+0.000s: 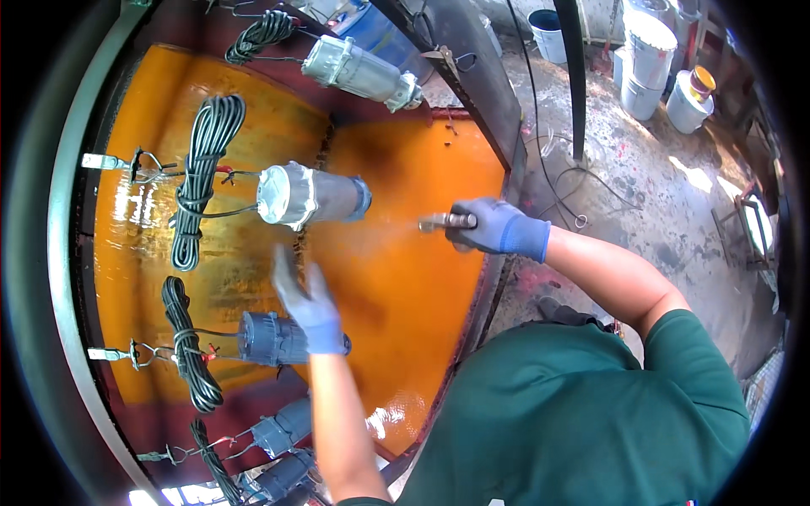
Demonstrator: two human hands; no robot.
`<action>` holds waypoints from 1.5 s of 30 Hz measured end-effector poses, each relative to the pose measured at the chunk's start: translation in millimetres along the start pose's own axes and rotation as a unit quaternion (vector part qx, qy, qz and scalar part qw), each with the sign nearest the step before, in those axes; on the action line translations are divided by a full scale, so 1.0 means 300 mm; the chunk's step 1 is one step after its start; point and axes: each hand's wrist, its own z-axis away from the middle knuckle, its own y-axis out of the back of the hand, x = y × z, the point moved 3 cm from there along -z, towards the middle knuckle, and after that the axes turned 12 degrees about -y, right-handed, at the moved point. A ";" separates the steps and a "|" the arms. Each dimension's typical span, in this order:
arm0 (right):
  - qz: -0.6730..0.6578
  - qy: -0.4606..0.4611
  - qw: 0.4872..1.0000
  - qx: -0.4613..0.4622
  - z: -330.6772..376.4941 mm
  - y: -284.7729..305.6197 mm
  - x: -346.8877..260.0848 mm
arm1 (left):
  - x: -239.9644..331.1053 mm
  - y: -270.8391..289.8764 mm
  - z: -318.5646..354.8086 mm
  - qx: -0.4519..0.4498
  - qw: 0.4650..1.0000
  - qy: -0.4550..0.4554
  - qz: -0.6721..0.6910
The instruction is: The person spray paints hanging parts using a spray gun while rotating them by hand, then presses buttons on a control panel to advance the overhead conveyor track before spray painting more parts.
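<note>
The left hand (310, 305), in a blue knit glove, is spread wide beside a dark ribbed cylinder (272, 339). The right hand (498, 228) grips a metal spray gun (445, 222), aimed at a silvery cylinder (310, 196) hanging just beyond, against the glossy orange booth wall (405, 278); white buckets (650, 59) stand farther off on stained concrete.

White paint buckets (650, 59) stand on stained concrete floor (675, 211) beside a dark beam (472, 59).
</note>
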 end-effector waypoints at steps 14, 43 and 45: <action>-0.067 -0.050 0.994 0.076 0.021 0.159 0.043 | 0.091 0.109 -0.809 0.065 0.995 -0.077 -0.014; -0.219 0.030 0.973 0.071 0.050 0.188 -0.153 | -0.342 0.340 -0.498 0.168 0.984 -0.061 -0.019; -0.212 0.064 0.975 0.026 0.076 0.182 -0.155 | -0.336 0.330 -0.496 0.161 0.983 -0.065 -0.060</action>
